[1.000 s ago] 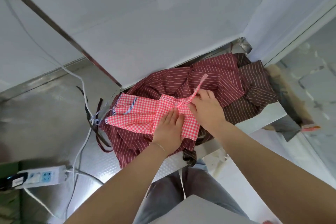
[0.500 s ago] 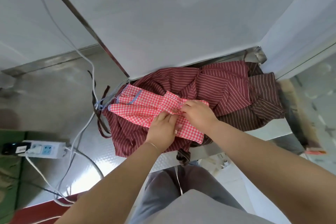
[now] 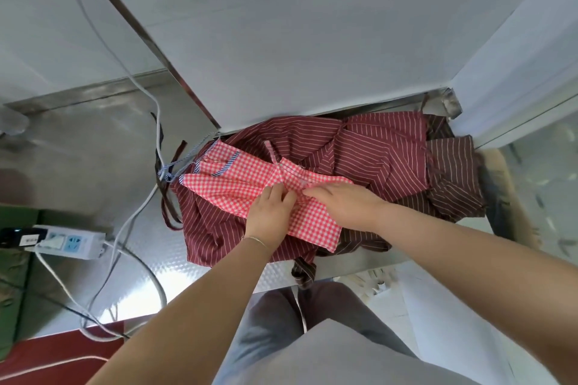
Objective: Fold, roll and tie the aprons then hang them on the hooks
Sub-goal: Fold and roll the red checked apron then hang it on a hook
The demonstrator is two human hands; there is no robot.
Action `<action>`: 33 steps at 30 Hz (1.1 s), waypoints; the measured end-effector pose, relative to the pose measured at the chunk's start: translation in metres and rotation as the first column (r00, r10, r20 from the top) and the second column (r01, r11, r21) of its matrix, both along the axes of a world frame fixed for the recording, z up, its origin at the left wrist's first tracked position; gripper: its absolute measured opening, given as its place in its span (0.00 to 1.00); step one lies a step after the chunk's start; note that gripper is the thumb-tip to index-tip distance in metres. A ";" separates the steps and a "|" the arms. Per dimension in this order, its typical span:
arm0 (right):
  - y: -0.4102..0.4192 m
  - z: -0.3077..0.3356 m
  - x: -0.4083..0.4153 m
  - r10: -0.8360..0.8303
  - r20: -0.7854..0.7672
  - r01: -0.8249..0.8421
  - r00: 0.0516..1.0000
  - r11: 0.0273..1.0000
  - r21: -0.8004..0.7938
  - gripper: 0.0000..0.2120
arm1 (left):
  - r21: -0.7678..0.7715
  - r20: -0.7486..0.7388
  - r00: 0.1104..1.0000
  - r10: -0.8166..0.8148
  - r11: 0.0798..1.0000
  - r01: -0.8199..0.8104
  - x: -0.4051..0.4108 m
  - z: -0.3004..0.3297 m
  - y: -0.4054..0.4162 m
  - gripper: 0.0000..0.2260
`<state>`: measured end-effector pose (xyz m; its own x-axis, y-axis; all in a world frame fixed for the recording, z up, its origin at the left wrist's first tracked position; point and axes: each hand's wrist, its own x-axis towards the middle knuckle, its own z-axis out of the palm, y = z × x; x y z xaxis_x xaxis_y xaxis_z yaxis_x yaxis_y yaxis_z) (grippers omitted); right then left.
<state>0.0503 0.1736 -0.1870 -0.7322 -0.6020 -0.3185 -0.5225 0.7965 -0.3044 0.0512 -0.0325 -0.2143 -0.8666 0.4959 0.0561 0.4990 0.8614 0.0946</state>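
Lying on steel counter (image 3: 93, 147) against white wall (image 3: 281, 25) (bare metal leftward); left hand (image 3: 269, 212), right hand (image 3: 347, 206) pinching checked apron (image 3: 237, 187) atop striped aprons (image 3: 375, 147).

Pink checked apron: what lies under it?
The pink checked apron lies on dark red striped aprons, with a brown striped apron alongside, all on a steel counter. Anything directly beneath is hidden.
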 end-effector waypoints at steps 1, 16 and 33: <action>0.009 0.001 0.004 0.051 -0.024 -0.051 0.998 0.999 -0.008 0.27 | 0.015 -0.012 1.000 -0.013 1.000 0.013 0.000 -0.002 -0.002 0.11; 0.035 -0.009 -0.005 0.342 -0.401 -0.365 0.850 0.931 0.019 0.13 | 0.014 0.006 0.998 -0.059 0.998 0.058 0.022 -0.020 -0.012 0.33; 0.036 -0.022 0.038 0.218 -0.208 -0.257 0.954 0.949 -0.183 0.10 | 0.102 0.040 0.971 -0.237 0.967 0.232 0.008 -0.025 0.000 0.29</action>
<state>0.0879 0.2092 -0.2093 -0.5937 -0.8035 -0.0442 -0.7506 0.5727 -0.3295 0.0591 -0.0325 -0.2394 -0.7295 0.6803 0.0713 0.6784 0.7064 0.2019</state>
